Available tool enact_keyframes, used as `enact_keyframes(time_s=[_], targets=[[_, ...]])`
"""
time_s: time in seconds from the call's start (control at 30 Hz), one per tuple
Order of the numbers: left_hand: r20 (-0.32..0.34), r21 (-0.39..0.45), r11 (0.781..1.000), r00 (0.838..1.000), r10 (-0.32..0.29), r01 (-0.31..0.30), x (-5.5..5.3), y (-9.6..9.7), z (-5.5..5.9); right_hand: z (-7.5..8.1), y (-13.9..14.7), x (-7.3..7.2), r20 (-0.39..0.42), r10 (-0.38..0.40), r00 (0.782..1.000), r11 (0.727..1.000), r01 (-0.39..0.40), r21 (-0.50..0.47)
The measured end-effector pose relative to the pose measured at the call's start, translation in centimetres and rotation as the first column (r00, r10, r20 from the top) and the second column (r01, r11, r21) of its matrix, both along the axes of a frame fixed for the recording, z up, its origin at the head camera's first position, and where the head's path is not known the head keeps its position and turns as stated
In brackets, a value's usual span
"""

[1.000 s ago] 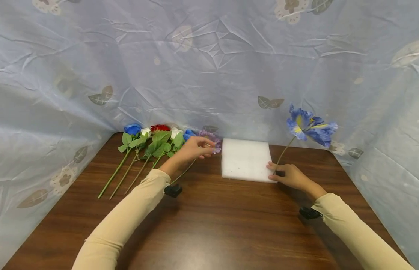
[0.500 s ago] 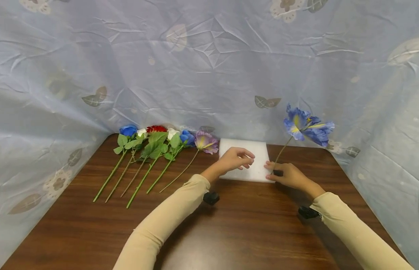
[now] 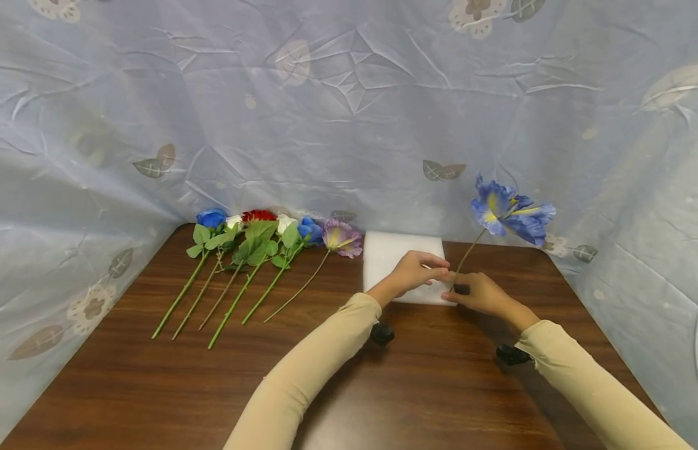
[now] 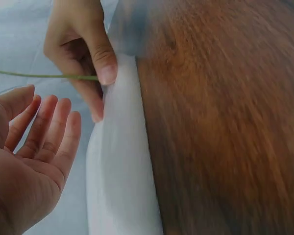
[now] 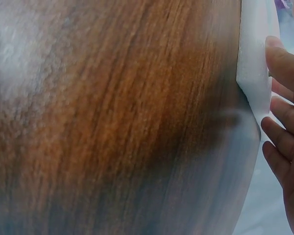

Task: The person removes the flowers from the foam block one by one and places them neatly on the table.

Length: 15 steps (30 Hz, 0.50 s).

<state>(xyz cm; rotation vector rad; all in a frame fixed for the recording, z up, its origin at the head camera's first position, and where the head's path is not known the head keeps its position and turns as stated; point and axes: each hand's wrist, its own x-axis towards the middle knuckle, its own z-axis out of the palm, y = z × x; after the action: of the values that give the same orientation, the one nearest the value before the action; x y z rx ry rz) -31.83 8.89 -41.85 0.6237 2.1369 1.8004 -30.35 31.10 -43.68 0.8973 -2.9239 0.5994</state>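
A blue iris [image 3: 509, 209] with yellow streaks stands tilted on a thin stem [image 4: 49, 76] at the right side of a white foam block [image 3: 377, 253]. My right hand [image 3: 484, 295] pinches the stem low down, its thumb and fingertips also touching the foam's edge. The stem's bottom end is hidden behind the thumb. My left hand [image 3: 411, 273] reaches over the block with relaxed, spread fingers close to the right hand's fingertips. In the left wrist view, that hand [image 4: 39, 147] has a visible gap below the stem and holds nothing.
Left of the block, several artificial flowers lie in a row on the brown table [image 3: 338, 400]: blue roses [image 3: 211, 217], white roses, a red flower [image 3: 259, 215] and a purple flower [image 3: 342, 237]. A patterned cloth [image 3: 326, 125] hangs behind and at both sides.
My left hand has moved right, from beside the purple flower to above the foam block near the iris stem. My right hand stays at the stem. The purple flower lies on the table.
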Motion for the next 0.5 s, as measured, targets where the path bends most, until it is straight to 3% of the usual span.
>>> enact_keyframes(time_s=[0.5], targets=[[-0.032, -0.006, 1.000, 0.999, 0.022, -0.022, -0.5, 2.6, -0.3, -0.4, 0.2, -0.2, -0.010, 0.029, 1.000, 1.000, -0.029, -0.003]])
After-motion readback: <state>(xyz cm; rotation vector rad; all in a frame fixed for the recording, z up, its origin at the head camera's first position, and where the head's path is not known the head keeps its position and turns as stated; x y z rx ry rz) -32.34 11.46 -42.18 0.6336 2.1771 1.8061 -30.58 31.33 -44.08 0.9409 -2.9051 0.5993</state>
